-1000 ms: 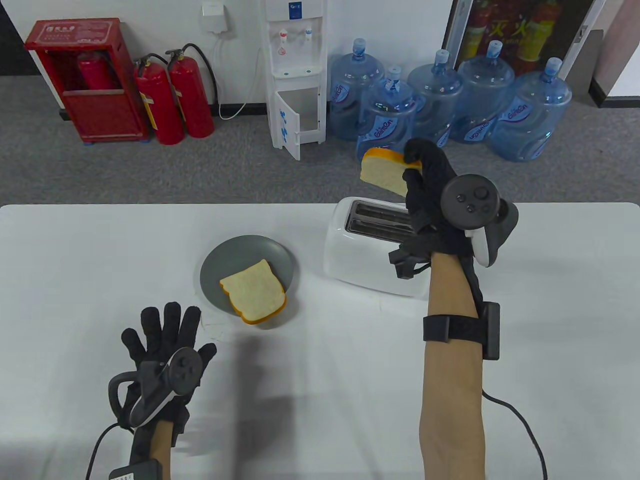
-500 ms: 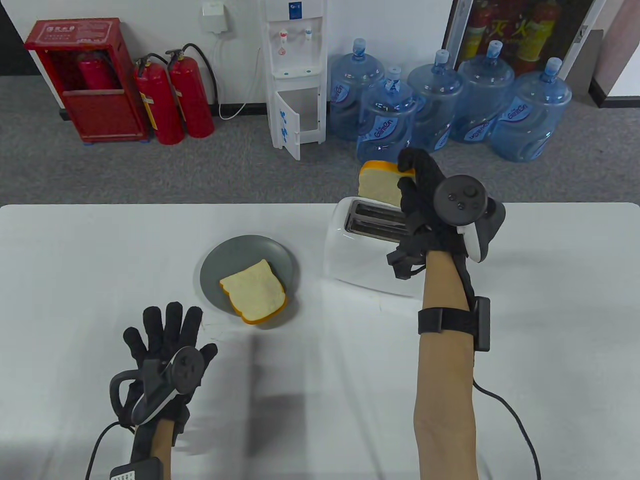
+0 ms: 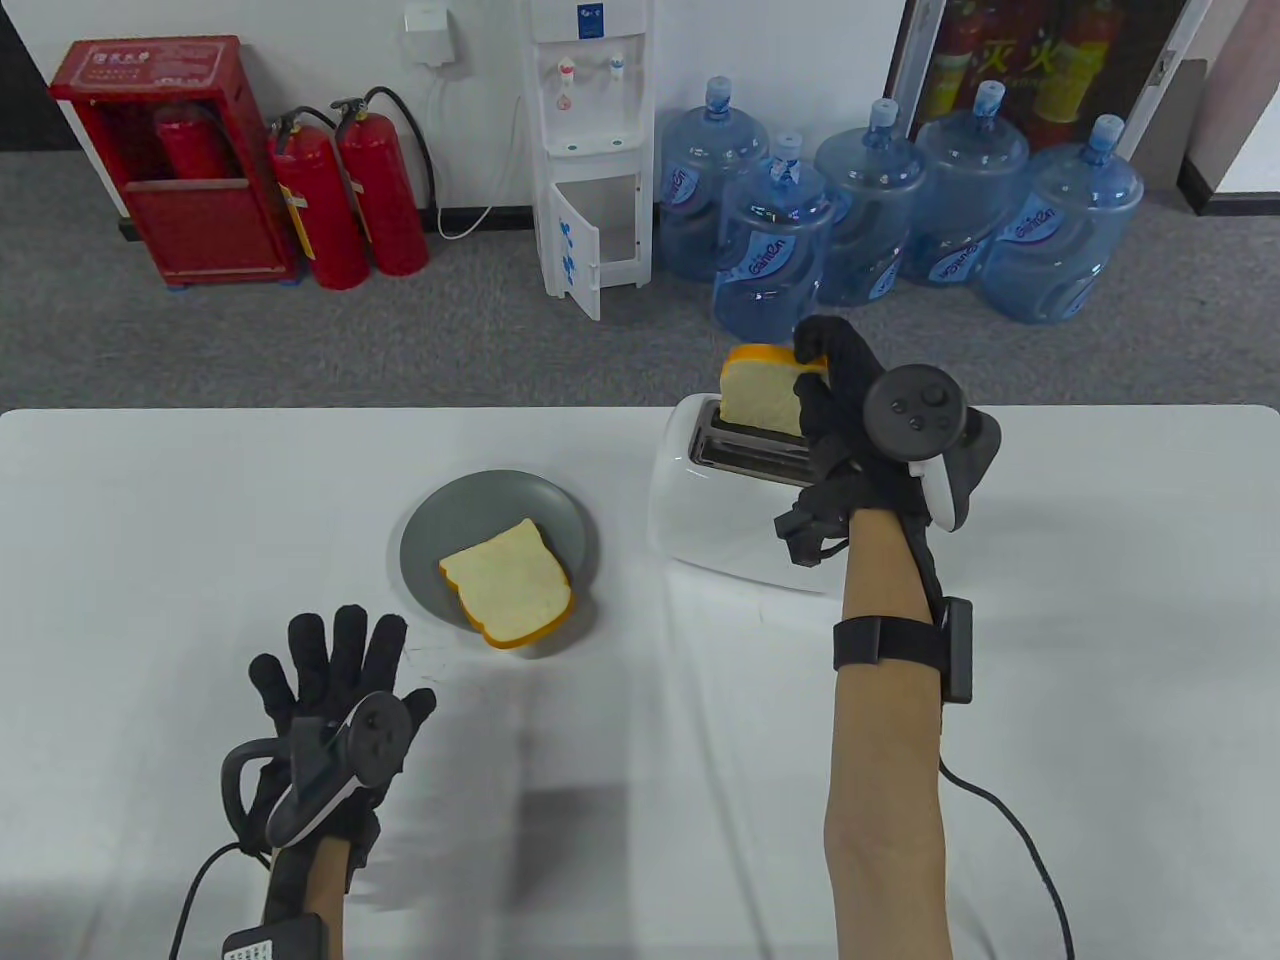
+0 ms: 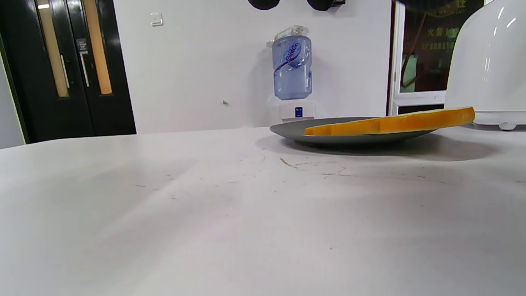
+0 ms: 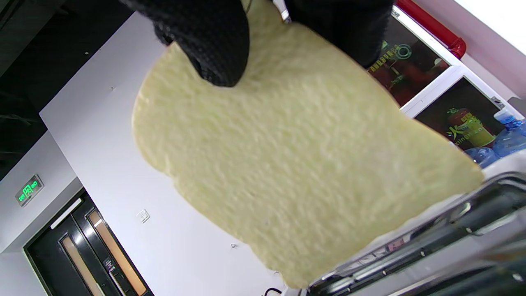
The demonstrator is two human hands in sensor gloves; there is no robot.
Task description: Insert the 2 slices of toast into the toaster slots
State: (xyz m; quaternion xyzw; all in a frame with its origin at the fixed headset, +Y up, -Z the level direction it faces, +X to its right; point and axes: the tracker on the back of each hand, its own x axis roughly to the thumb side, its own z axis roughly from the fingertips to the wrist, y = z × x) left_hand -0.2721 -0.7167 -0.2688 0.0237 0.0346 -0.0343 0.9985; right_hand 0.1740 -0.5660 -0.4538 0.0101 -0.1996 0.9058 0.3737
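My right hand point(image 3: 822, 375) pinches a slice of toast point(image 3: 758, 392) upright by its top edge, its lower edge entering the far slot of the white toaster point(image 3: 715, 505). In the right wrist view the toast point(image 5: 296, 172) fills the frame, my fingers point(image 5: 205, 45) on its face, its lower edge at the slot's metal rim point(image 5: 472, 213). The second slice point(image 3: 507, 583) lies flat on the grey plate point(image 3: 470, 510), overhanging its near rim. My left hand point(image 3: 335, 665) rests flat on the table near the plate, fingers spread, holding nothing. The left wrist view shows the plate point(image 4: 296, 130) and the slice point(image 4: 390, 121) edge-on.
The white table point(image 3: 150, 560) spans the view. On the floor beyond its far edge stand water bottles point(image 3: 880, 220), a water dispenser point(image 3: 590, 150) and fire extinguishers point(image 3: 350, 200). A cable point(image 3: 1020, 830) trails from my right forearm.
My right hand has lowered the toast from above the toaster and turned it upright, so its lower edge now enters the far slot. The left hand has not moved.
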